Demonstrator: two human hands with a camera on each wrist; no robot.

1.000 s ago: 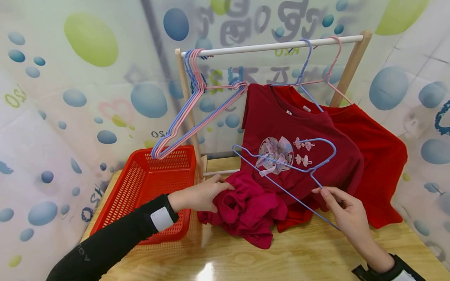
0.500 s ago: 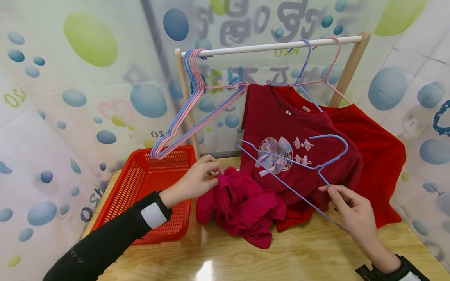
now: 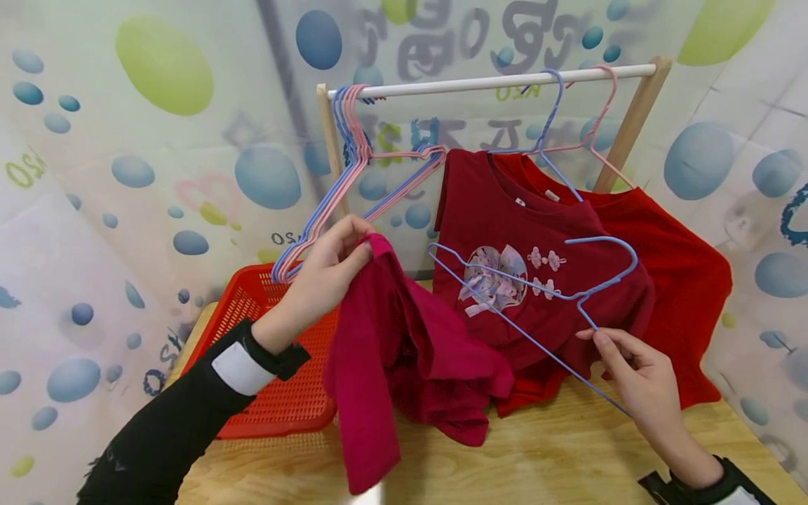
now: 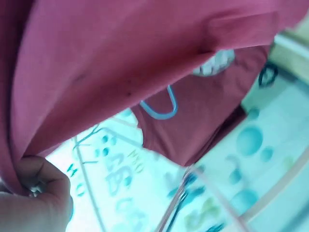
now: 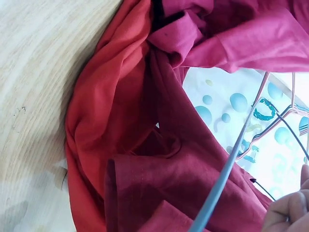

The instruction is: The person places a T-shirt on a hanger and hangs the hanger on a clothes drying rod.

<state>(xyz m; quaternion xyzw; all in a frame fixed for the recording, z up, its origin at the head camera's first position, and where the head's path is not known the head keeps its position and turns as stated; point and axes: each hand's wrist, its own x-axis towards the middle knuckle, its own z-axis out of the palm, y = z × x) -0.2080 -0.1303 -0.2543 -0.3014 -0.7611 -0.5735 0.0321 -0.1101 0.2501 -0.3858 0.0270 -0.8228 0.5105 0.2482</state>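
Note:
My left hand (image 3: 328, 270) pinches a magenta garment (image 3: 410, 344) by its upper edge and holds that part up. The garment's lower folds lie bunched on the table, and one flap hangs down toward the front. In the left wrist view the cloth (image 4: 120, 63) fills the upper part above the gripping fingers. A blue wire hanger (image 3: 536, 344) is pinched between the thumb and fingers of my right hand (image 3: 644, 379), tilted, its hook toward the upper right. The hanger crosses in front of a dark red shirt (image 3: 492, 210) with a bow print, apart from the magenta garment.
A white-barred rack (image 3: 442, 86) stands at the back. Several blue and pink hangers (image 3: 344, 168) hang at its left end. Behind the dark red shirt hangs a red garment (image 3: 682, 280). An orange-red plastic basket (image 3: 278, 414) stands on the wooden table (image 3: 505, 463), left of the garment.
My left hand has taken hold of the magenta garment's edge and lifted it up and left, so the cloth has partly unfolded. My right hand and the hanger have shifted slightly right.

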